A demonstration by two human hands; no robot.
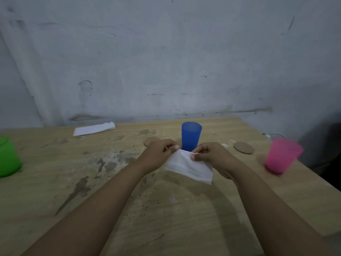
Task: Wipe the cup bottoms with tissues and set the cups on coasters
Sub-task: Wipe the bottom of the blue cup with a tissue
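Tissue (190, 166) white, creased, pinched in left hand (158, 154) and right hand (210, 154) grip, blue cup (191, 135) behind.

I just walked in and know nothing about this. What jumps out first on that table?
Probably the two hands in the middle, the left hand and right hand pinching a white tissue between them above the wooden table. Next come the bright cups: a blue cup upright just behind the hands, a pink cup near the right edge, and a green cup at the far left.
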